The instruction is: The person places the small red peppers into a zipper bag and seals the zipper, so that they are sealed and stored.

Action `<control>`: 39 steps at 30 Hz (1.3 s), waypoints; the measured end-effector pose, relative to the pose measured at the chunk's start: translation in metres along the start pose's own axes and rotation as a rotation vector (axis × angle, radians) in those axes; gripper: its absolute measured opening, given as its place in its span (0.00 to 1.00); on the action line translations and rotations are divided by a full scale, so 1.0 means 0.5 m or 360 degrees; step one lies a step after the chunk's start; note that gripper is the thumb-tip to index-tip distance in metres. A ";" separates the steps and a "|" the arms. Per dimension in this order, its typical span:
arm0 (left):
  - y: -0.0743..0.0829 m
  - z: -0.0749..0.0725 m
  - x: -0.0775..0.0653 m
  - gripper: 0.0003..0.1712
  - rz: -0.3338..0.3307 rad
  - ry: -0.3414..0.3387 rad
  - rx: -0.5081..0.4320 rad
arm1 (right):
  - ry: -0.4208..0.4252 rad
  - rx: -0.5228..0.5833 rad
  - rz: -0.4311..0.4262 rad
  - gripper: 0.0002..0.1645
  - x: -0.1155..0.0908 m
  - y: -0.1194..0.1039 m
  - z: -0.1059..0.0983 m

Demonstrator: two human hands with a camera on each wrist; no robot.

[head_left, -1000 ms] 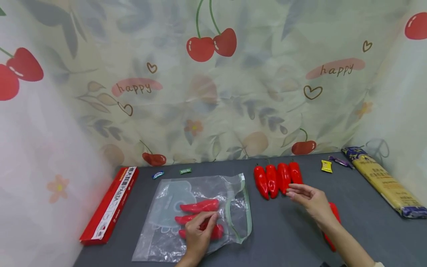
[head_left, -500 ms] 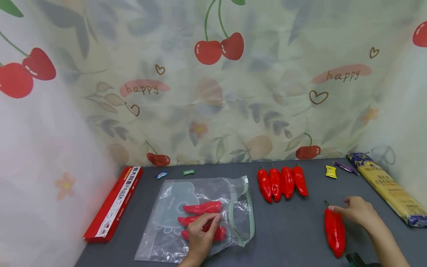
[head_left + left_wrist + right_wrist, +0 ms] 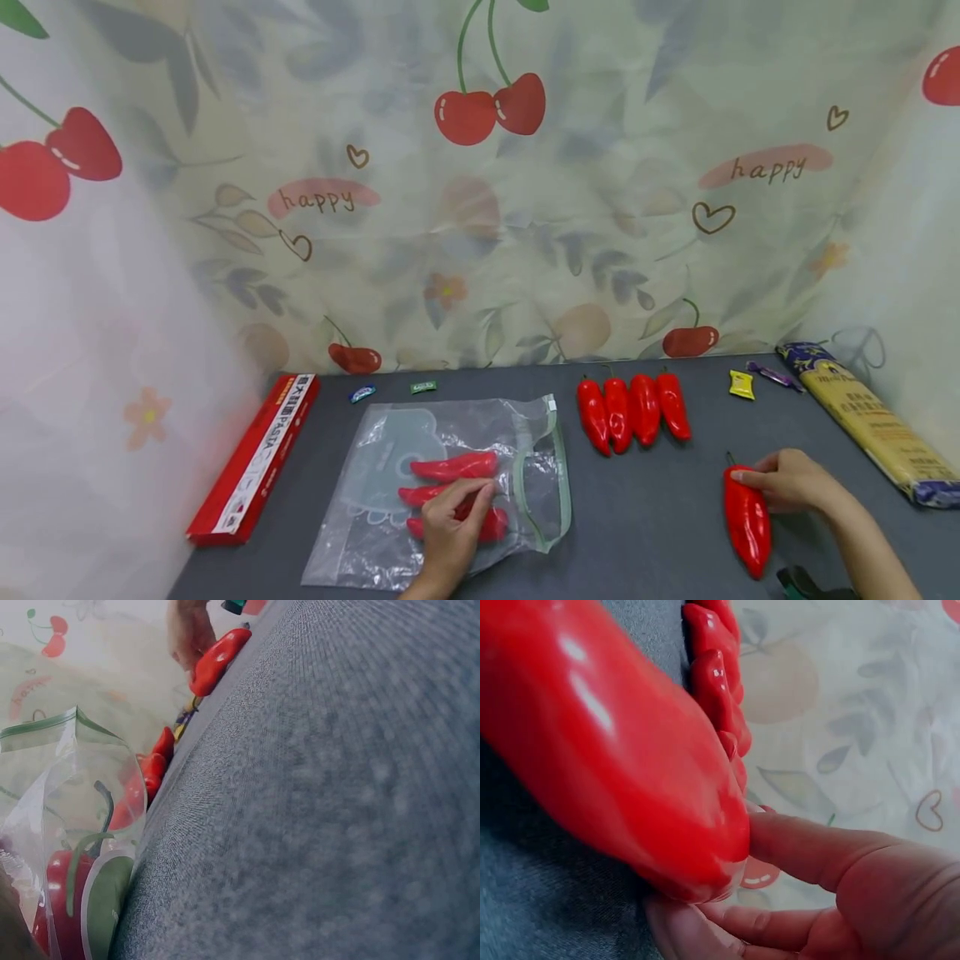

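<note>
On the left, a clear zip bag (image 3: 352, 542) with a pale printed figure lies flat, several red chili peppers (image 3: 453, 465) visible inside. My left hand (image 3: 450, 533) pinches the bag's upper film between thumb and forefinger, over those peppers. In the left wrist view the bag mouth (image 3: 75, 727) stands raised. At the right, my right hand (image 3: 798, 483) grips a red pepper (image 3: 746, 525) near its stem end. Its thumb lies on one side and the fingers curl under the other, as the right wrist view shows this pepper (image 3: 607, 750) close up.
Several more red peppers (image 3: 643, 410) lie in a row at the back, right of the bag. A red pasta box (image 3: 255, 458) is at far left, a yellow pasta packet (image 3: 870, 425) at far right. Small wrapped candies, including a yellow one (image 3: 741, 384), lie along the back.
My right hand has moved from beside the row of peppers toward the near right and taken hold of the separate pepper there. The left hand stays on the bag.
</note>
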State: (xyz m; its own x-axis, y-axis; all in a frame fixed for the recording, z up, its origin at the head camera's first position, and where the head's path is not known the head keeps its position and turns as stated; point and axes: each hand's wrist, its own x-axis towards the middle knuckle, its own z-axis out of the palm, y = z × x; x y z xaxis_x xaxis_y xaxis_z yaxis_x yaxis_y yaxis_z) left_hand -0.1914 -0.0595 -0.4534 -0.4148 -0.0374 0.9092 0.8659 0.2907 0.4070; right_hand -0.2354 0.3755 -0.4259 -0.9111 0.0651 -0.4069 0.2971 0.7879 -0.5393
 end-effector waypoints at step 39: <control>0.002 -0.001 0.002 0.10 0.0009 0.0010 0.0020 | -0.0123 0.0651 -0.0273 0.36 0.009 0.059 0.012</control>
State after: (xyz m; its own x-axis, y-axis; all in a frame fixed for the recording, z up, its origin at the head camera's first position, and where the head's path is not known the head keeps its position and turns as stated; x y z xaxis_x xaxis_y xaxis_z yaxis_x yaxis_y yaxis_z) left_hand -0.1907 -0.0599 -0.4522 -0.4081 -0.0416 0.9120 0.8647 0.3028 0.4007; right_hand -0.2290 0.3955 -0.4480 -0.9378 -0.1035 -0.3314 0.2460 0.4752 -0.8448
